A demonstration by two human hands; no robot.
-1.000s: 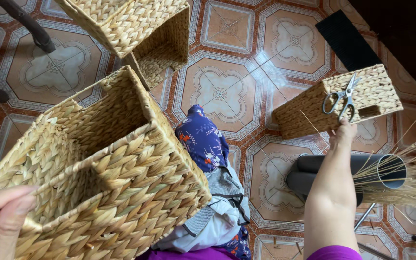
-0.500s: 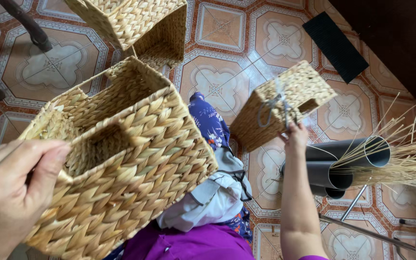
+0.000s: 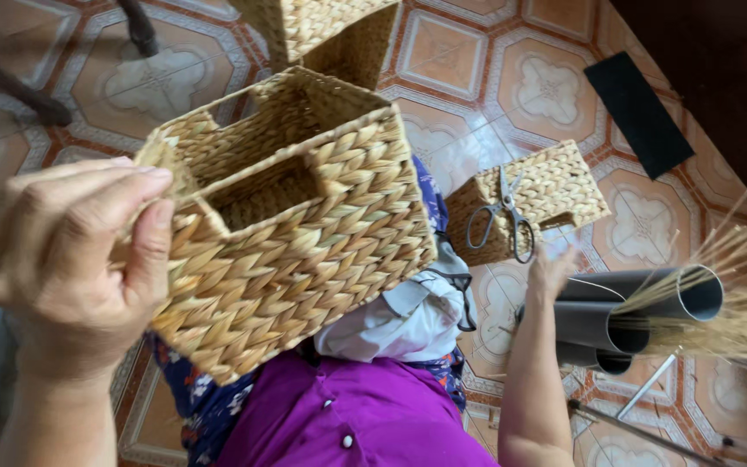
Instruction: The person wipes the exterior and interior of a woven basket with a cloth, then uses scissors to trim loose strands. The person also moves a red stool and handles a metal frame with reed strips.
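My left hand (image 3: 75, 259) grips the rim of a large rectangular woven basket (image 3: 304, 233), held up close with its open side turned away and a cut-out handle showing. My right hand (image 3: 553, 270) reaches out to the lower edge of a small woven basket (image 3: 555, 186) that has grey scissors (image 3: 501, 220) lying on it. The fingertips meet that edge, but the grip itself is hidden. Below the baskets are my purple top (image 3: 365, 415) and patterned cloth.
Another woven basket (image 3: 322, 30) sits at the top. Grey tubes (image 3: 641, 316) with bundles of straw stalks (image 3: 737, 294) lie right of my right arm. A black mat (image 3: 637, 112) lies on the patterned tile floor (image 3: 494, 78). Dark chair legs (image 3: 19, 82) stand upper left.
The large basket has turned and shifted right in my left hand. My right hand brought the small basket with the scissors closer, then lowered to its edge.
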